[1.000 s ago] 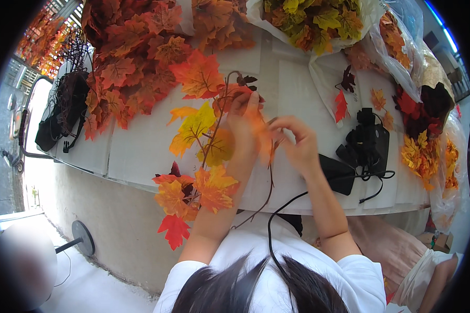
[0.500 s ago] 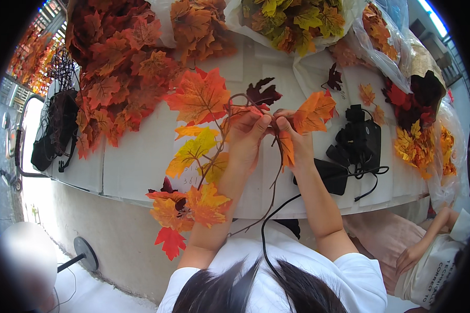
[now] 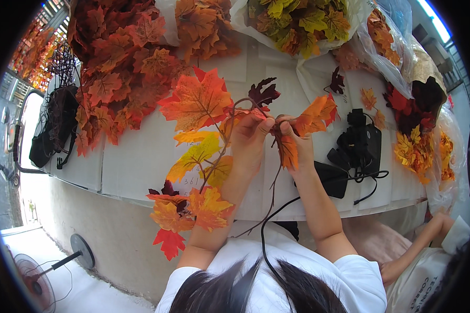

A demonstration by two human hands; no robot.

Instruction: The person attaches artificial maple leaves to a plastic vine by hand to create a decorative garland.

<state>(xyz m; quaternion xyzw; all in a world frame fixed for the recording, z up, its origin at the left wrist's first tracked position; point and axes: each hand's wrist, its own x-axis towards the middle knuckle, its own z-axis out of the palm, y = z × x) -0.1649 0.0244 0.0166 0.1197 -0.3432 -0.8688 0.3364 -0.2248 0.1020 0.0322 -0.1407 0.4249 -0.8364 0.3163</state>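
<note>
An artificial maple-leaf garland (image 3: 220, 151) with a thin brown stem hangs in a loop between my hands, above the table's near edge. Its leaves are orange, yellow, red and dark maroon. My left hand (image 3: 248, 143) is closed, thumb and fingers pinching the stem near a small red-orange leaf. Close beside it, my right hand (image 3: 296, 146) pinches the stem by an orange leaf (image 3: 314, 116); another orange leaf hangs below those fingertips. The exact point where the stems meet is hidden by my fingers. The bare lower stem (image 3: 269, 203) trails down toward my shirt.
A large heap of red-orange leaves (image 3: 122, 73) lies at the left. Bagged yellow-green leaves (image 3: 303, 23) stand at the back. Black adapters and cables (image 3: 357, 146) lie right of my hands. A black strap bag (image 3: 55, 122) sits far left. Another person's arm (image 3: 415, 248) is at lower right.
My hands keep their pinch near the same spot, with slight finger movement. The person at right has shifted their arm. A pale blurred shape at lower left is gone, uncovering a fan.
</note>
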